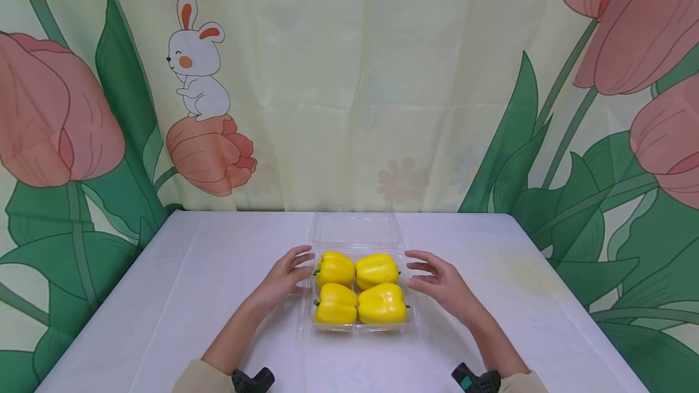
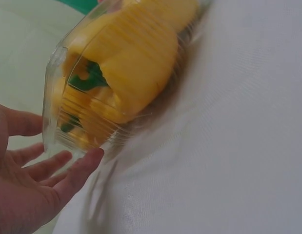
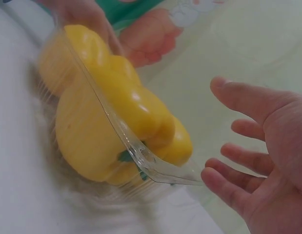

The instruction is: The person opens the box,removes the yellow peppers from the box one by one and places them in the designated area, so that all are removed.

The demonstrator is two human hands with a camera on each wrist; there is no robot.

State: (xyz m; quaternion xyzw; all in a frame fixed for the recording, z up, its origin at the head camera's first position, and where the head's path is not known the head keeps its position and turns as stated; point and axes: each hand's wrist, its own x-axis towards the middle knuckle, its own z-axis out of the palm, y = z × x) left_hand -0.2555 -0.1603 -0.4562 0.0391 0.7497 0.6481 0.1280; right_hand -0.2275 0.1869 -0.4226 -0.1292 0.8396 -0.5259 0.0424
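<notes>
A clear plastic clamshell box (image 1: 357, 327) sits on the table with its lid (image 1: 356, 228) raised at the back. Inside lie several yellow bell peppers (image 1: 382, 304) with green stems, in two rows. My left hand (image 1: 285, 278) is at the box's left side, fingers spread and relaxed. In the left wrist view, fingertips (image 2: 94, 155) are close to the ribbed plastic wall; whether they touch it I cannot tell. On the other side, my right hand (image 1: 439, 281) is held with loosely extended fingers near the right wall. Nothing is in either palm.
A white cloth covers the table (image 1: 218, 296). Behind it hangs a curtain (image 1: 338, 90) printed with tulips and a rabbit. Black wrist devices (image 1: 253, 379) are strapped near both sleeves.
</notes>
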